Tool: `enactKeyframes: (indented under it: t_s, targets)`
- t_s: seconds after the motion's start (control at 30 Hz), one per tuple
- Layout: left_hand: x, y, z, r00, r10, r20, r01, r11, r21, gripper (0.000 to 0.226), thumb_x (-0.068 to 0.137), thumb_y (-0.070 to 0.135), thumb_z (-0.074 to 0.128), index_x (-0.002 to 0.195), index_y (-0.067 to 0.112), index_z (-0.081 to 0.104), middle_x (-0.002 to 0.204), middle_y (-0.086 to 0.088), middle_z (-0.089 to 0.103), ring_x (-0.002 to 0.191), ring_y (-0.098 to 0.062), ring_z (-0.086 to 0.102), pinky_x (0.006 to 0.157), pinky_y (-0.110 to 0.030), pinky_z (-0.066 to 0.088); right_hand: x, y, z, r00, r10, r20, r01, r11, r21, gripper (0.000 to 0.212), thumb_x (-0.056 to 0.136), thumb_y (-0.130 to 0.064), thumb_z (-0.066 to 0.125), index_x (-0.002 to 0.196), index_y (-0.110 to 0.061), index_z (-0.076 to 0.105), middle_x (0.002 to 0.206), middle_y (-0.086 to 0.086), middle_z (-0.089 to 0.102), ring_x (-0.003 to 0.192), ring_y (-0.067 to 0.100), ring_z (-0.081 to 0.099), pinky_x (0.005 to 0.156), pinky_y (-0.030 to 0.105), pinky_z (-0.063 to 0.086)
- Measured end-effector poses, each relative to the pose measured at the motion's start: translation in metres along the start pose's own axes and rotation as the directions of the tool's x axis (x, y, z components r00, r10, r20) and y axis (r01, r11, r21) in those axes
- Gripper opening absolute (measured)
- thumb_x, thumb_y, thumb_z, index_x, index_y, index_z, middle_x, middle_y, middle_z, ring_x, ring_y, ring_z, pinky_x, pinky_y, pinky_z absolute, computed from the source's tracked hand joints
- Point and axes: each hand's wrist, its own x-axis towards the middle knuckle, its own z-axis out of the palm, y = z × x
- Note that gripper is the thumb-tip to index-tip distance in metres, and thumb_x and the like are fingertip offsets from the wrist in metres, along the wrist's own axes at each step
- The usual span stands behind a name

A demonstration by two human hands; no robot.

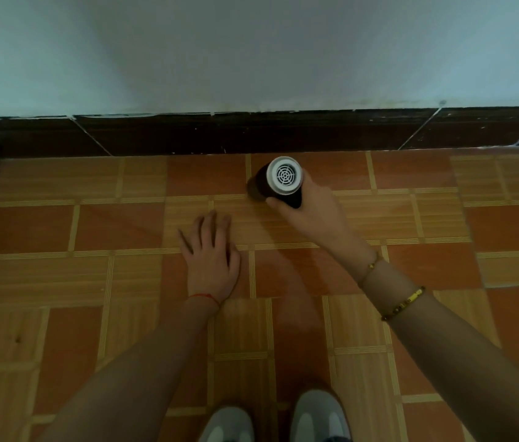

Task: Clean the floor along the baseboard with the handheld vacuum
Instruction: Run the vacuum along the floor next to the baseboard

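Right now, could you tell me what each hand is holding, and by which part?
The right hand grips the vacuum round its dark body, just below the white vented end. The left hand holds nothing.

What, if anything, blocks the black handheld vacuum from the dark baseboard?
Nothing visible. The black handheld vacuum with the white vented end cap, gripped by the right hand, already points at the dark baseboard over bare tile floor.
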Motion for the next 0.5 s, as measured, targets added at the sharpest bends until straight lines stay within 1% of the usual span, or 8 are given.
enactKeyframes:
  t_s: [0.1,0.23,0.3,0.37,0.43,0.5]
  targets:
    - [0.000,-0.001,0.000,1.000,0.001,0.004,-0.001,1.000,0.002,0.057,0.093,0.033,0.042,0.149,0.021,0.038,0.157,-0.009,0.034,0.149,-0.031,0.024,0.117,-0.070,0.009,0.010,-0.004,0.002,1.000,-0.002,-0.031,0.002,1.000,0.013,0.070,0.087,-0.049,0.065,0.144,-0.021,0.037,0.125,0.003,0.065,0.111,0.023,0.063,0.085,0.036,0.054]
    - [0.000,-0.001,-0.001,1.000,0.004,0.003,-0.004,1.000,0.006,0.056,0.094,0.032,0.043,0.148,0.021,0.039,0.157,-0.009,0.035,0.149,-0.031,0.024,0.117,-0.070,0.009,0.027,-0.003,-0.004,0.983,0.059,-0.174,-0.062,0.998,-0.013,0.066,0.087,-0.048,0.065,0.139,-0.016,0.040,0.120,0.008,0.067,0.105,0.030,0.065,0.084,0.045,0.055]
    - [0.000,-0.002,0.000,1.000,0.007,0.007,-0.007,1.000,0.002,0.056,0.094,0.032,0.042,0.149,0.021,0.038,0.157,-0.009,0.034,0.149,-0.031,0.024,0.117,-0.070,0.008,0.032,-0.004,-0.005,0.977,0.086,-0.194,-0.091,0.996,-0.018,0.067,0.087,-0.049,0.064,0.139,-0.015,0.040,0.119,0.009,0.067,0.105,0.032,0.064,0.083,0.048,0.055]
    - [0.000,-0.002,0.000,1.000,0.008,0.006,-0.008,1.000,0.000,0.056,0.094,0.032,0.043,0.149,0.021,0.038,0.157,-0.009,0.034,0.149,-0.031,0.024,0.117,-0.069,0.008,0.033,-0.008,-0.001,0.986,0.069,-0.150,-0.073,0.997,-0.019,0.069,0.087,-0.050,0.064,0.141,-0.016,0.038,0.120,0.009,0.066,0.107,0.032,0.063,0.085,0.046,0.054]
    - [0.000,-0.002,0.000,1.000,0.011,0.002,-0.011,1.000,0.002,0.057,0.094,0.032,0.044,0.149,0.021,0.038,0.157,-0.009,0.034,0.149,-0.032,0.024,0.117,-0.069,0.008,0.029,-0.015,0.004,0.998,0.018,-0.063,-0.019,1.000,-0.009,0.069,0.087,-0.049,0.064,0.143,-0.019,0.037,0.123,0.006,0.066,0.109,0.029,0.063,0.085,0.038,0.054]
    - [0.001,-0.002,0.000,1.000,0.016,0.003,-0.016,1.000,0.003,0.057,0.094,0.033,0.043,0.149,0.021,0.038,0.157,-0.009,0.034,0.149,-0.032,0.024,0.118,-0.069,0.007,0.025,-0.022,0.011,0.999,-0.034,0.007,0.034,0.999,-0.014,0.069,0.087,-0.051,0.064,0.143,-0.022,0.037,0.125,0.004,0.065,0.111,0.027,0.063,0.085,0.037,0.053]
